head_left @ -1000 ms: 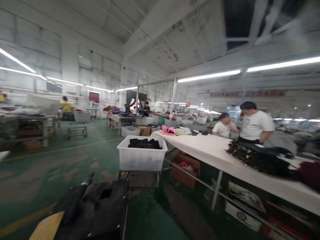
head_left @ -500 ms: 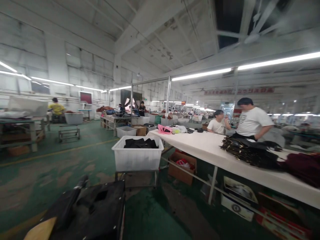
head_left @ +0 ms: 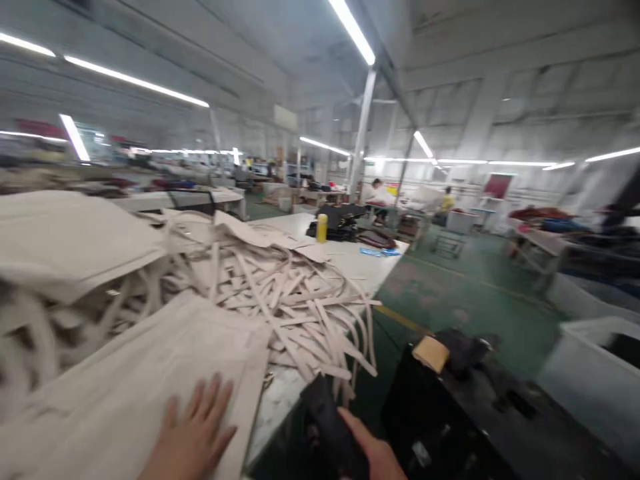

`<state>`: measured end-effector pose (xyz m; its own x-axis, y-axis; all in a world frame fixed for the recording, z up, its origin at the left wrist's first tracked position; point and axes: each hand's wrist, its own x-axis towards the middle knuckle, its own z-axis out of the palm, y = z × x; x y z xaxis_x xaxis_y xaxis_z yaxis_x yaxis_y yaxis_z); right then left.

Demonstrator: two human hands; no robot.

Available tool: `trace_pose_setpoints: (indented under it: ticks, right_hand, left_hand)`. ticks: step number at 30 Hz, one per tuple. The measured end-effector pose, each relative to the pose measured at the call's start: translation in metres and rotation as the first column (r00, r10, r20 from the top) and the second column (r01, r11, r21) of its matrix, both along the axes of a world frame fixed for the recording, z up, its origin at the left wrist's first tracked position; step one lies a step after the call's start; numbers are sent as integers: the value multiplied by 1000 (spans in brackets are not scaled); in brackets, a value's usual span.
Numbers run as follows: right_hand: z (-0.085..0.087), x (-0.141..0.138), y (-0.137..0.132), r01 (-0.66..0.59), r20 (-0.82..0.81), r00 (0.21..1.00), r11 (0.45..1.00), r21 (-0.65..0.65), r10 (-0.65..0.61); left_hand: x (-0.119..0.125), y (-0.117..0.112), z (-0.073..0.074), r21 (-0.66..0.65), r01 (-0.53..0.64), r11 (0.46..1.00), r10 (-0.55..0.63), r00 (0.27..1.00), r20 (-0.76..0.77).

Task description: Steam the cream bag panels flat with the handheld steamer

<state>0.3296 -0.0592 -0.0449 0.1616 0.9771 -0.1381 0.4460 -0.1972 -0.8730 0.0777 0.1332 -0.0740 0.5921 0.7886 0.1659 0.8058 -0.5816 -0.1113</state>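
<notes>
My left hand (head_left: 193, 437) lies flat with fingers spread on a beige canvas bag (head_left: 145, 373) at the near edge of a white table (head_left: 350, 263). Behind it a heap of beige bags with long straps (head_left: 280, 293) covers the table. My right hand (head_left: 373, 453) shows at the bottom edge, closed on a black object (head_left: 327, 427) that I cannot make out clearly. The picture is blurred by motion.
A yellow bottle (head_left: 322, 227) and dark goods (head_left: 345, 223) stand at the table's far end. A black stool or machine (head_left: 450, 400) sits to my right on the green floor (head_left: 465, 293). A white bin (head_left: 595, 377) is at the far right. People work in the distance.
The view has swung sharply from the long table with two people and the white bin to the table with beige bags. Both my hands have come into view.
</notes>
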Motion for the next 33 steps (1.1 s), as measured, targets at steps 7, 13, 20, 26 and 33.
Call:
trace_pose_setpoints:
  ticks: [7,13,20,26,33]
  right_hand:
    - [41,-18,52,-118,-228,967,993,-2,114]
    - [30,-30,117,-276,-372,905,950,-148,205]
    - [18,-35,158,-180,-357,922,982,-49,151]
    - [31,-23,128,-253,-352,913,963,-90,206]
    - [30,-40,148,-356,-342,896,919,-168,284]
  left_hand:
    - [-1,-14,-12,-69,-3,998,5,999,36]
    - [-3,-24,-8,-120,19,993,-2,990,141]
    - [-1,-24,0,-181,31,983,0,986,169]
    - [-3,-25,-2,-170,39,985,-6,982,191]
    - [0,-28,1,-157,45,987,-9,975,222]
